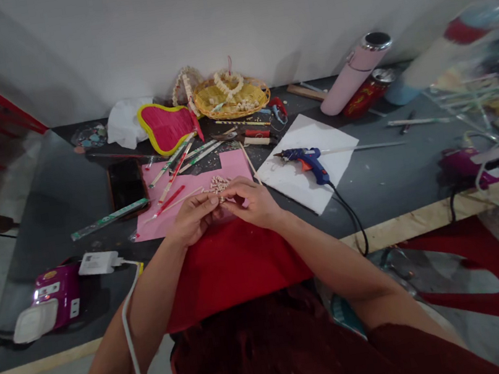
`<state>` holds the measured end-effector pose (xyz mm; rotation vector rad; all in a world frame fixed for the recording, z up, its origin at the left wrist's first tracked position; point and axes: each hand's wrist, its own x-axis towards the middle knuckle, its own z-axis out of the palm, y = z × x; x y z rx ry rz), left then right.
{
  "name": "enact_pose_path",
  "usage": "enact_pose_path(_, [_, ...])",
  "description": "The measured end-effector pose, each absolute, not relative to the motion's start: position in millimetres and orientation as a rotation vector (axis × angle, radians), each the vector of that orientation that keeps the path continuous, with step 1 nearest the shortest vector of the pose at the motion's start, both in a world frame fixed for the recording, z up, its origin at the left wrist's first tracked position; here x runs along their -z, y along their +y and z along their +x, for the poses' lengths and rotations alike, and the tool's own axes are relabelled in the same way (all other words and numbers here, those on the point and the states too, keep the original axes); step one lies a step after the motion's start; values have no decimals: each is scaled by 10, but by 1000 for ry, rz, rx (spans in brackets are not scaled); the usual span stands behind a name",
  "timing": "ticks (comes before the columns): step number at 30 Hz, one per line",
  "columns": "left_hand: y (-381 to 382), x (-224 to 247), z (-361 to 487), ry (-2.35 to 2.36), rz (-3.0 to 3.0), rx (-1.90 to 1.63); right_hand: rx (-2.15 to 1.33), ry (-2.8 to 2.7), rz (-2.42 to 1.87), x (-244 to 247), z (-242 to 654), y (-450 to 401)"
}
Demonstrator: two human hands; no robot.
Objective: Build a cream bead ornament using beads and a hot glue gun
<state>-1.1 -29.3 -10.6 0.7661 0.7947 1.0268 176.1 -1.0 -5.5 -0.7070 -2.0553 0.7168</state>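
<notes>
My left hand and my right hand meet over the front of a pink paper sheet. Thumbs and fingertips of both are pinched together at one spot. Whatever small thing they hold there is too small and covered to name. Just beyond the fingertips lies a heap of short, pale stick pieces. Red paper-wrapped chopsticks and bare sticks rest on the sheet to the left. A pair of pliers with red and pale handles lies behind the heap.
A blue glue gun lies on white board, its cord hanging over the table edge. At the back stand a wicker basket, pink flask and red can. A phone and purple power socket are left.
</notes>
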Motion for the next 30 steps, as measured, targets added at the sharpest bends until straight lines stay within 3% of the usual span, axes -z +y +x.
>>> enact_pose_path(19, [-249,95,5,776,666,-1193,-493,-1989,-1029,-85,2006,174])
enact_pose_path(25, [-250,106,-15,768,663,-1202,-173,-1943,-1496,-281,2756,315])
enact_pose_path(30, [-252,100,-4,762,685,-1173,41,-1961,-1950,-150,3417,400])
